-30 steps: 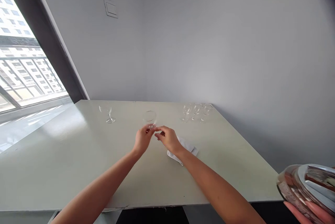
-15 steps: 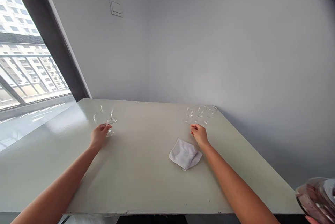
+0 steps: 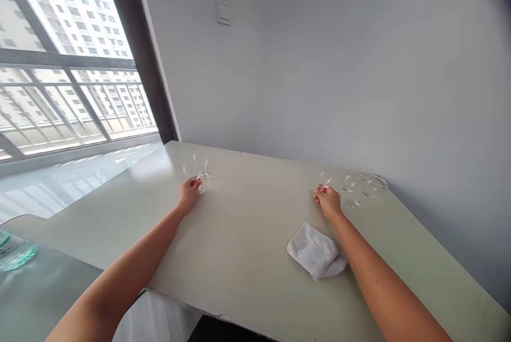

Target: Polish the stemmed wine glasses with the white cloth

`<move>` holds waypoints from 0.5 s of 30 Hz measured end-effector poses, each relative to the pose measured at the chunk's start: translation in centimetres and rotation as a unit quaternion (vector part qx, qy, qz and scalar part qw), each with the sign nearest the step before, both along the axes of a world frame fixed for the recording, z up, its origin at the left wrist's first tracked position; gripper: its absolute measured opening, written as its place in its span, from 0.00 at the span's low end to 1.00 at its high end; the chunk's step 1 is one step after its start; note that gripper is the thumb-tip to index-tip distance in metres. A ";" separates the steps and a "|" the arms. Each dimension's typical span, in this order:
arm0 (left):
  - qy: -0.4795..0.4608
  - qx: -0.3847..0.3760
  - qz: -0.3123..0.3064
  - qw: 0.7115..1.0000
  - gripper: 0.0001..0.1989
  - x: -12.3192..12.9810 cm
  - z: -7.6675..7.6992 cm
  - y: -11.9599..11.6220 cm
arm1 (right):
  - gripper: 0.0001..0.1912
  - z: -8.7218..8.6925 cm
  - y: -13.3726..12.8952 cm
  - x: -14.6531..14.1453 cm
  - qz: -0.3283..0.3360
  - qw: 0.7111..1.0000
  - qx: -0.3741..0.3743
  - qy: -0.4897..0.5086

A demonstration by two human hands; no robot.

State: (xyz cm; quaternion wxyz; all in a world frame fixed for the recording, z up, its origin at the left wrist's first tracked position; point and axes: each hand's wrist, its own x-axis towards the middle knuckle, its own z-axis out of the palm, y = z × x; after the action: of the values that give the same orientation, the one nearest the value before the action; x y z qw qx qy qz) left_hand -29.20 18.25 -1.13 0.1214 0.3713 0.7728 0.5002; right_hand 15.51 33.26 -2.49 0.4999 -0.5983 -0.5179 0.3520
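On the left of the table, my left hand (image 3: 189,194) is closed around the stem of a clear stemmed glass (image 3: 200,189), whose foot rests on the tabletop. A second stemmed glass (image 3: 205,173) stands just behind it. Over to the right, the fingers of my right hand (image 3: 330,201) pinch another stemmed glass (image 3: 325,178) below its bowl. Whether that glass's foot touches the table is hidden. Two more clear glasses, one nearer (image 3: 351,183) and one farther right (image 3: 374,187), stand beyond this hand. A folded white cloth (image 3: 315,251) lies close to my right forearm.
The pale table (image 3: 247,225) reaches to a grey wall (image 3: 359,65). At lower left is a glass-topped surface (image 3: 59,283) with a greenish glass object (image 3: 18,254). Farther left, a large window (image 3: 75,65) looks onto buildings. A light switch (image 3: 224,12) is on the wall.
The view has swung left, so the jar at lower right is gone from sight. My right hand has closed on a glass, which now stands farther from the other two.
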 end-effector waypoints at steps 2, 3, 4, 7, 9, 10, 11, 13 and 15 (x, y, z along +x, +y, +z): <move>-0.001 0.002 0.003 1.000 0.17 0.0 -0.2 0.1 | 0.16 0.1 -0.3 -0.4 0.011 1.000 0.002 0.003; -0.001 0.004 0.005 1.000 0.17 -0.1 -0.2 0.2 | 0.16 0.3 -0.5 -0.7 0.017 1.000 0.005 0.006; -0.002 0.005 0.007 1.000 0.17 -0.2 -0.2 0.3 | 0.16 0.6 -0.9 -1.1 0.022 1.000 0.008 0.009; -0.005 0.010 0.012 1.000 0.15 -0.5 0.2 0.5 | 0.18 1.7 -2.3 -2.5 0.049 0.998 0.021 0.022; -0.008 0.011 0.018 1.000 0.12 -0.8 0.6 0.5 | 0.18 2.6 -3.7 -3.6 0.078 0.996 0.030 0.033; -0.009 0.011 0.024 1.000 0.12 -0.9 0.9 0.4 | 0.18 3.1 -4.4 -4.2 0.094 0.994 0.035 0.037; -0.011 0.011 0.037 0.999 0.13 -0.8 1.2 0.3 | 0.18 3.6 -5.2 -4.7 0.109 0.992 0.038 0.041; 0.001 0.029 0.101 0.994 0.17 0.0 1.8 -0.3 | 0.17 4.6 -6.8 -5.7 0.136 0.989 0.042 0.047; 0.030 0.075 0.171 0.982 0.19 2.3 2.7 -1.2 | 0.16 5.4 -8.5 -6.8 0.164 0.984 0.048 0.050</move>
State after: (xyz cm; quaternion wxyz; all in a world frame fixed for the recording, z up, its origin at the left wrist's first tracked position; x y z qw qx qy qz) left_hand -26.91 17.07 1.59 -0.0169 0.2565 0.7886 0.5586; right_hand 8.75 24.76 2.91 0.4890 -0.4623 -0.5992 0.4337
